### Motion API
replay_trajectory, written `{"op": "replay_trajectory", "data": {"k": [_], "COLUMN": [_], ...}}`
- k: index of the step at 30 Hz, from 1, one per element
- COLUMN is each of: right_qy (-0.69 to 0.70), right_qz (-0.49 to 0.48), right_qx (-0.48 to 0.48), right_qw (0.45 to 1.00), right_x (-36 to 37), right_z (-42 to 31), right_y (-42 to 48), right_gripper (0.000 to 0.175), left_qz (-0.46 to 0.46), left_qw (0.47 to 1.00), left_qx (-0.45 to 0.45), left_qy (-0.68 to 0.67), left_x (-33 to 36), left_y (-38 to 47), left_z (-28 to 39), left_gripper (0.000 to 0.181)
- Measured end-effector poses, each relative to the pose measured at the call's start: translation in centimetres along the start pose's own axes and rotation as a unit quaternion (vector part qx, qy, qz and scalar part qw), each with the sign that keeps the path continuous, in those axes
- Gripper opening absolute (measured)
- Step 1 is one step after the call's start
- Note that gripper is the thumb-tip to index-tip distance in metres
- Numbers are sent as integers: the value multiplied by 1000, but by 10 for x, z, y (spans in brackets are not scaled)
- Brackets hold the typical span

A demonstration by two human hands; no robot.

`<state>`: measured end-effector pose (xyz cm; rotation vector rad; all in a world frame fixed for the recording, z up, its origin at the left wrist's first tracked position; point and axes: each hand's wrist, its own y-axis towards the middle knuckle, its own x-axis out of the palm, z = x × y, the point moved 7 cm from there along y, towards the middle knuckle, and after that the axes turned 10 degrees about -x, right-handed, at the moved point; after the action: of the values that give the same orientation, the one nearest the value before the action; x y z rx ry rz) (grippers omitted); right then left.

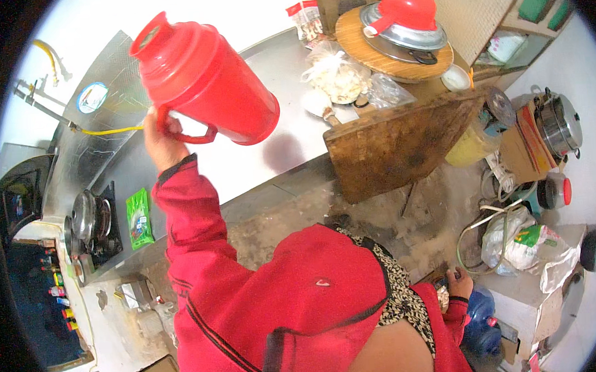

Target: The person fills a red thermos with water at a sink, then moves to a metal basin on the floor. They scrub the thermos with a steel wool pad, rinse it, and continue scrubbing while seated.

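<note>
My left hand (165,143) grips the side handle of a red plastic thermos flask (215,83). The flask is raised over a shiny metal countertop (256,173) and tilted, its uncapped mouth towards the upper left and its base towards the lower right. A dark reflection or shadow of it falls on the counter. Low at the right, my right hand (459,284) hangs beside my body, near a large blue water bottle (483,323). Its fingers are small and partly hidden in this view, so whether they hold anything is unclear.
A wooden board (403,144) juts from the counter's front. Behind it are a bag of pale food (340,76) and a red dipper (407,8) on a lidded pan. To the left sit a green packet (139,218) and a stove with a pot (93,219).
</note>
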<state>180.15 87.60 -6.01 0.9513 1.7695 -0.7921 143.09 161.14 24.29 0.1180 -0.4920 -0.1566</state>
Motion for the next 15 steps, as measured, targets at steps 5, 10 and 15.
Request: {"op": "replay_trajectory", "data": {"k": [5,10,15], "right_qy": [-21,-27,-3], "right_qz": [16,8,56], "right_qx": [-32,12,10], "right_qw": [999,1000,998], "right_x": [-6,-12,-20], "right_z": [-25,-37,-56], "right_y": [6,6,0], "right_gripper": [40,39,41], "left_qz": [54,71,88], "left_qw": [998,997,994], "left_qx": [-6,-37,-57], "left_qy": [14,-9,-15], "left_x": [-11,-2,10], "left_y": [55,92,113], "left_z": [-54,-102,-137], "left_gripper": [21,22,22]}}
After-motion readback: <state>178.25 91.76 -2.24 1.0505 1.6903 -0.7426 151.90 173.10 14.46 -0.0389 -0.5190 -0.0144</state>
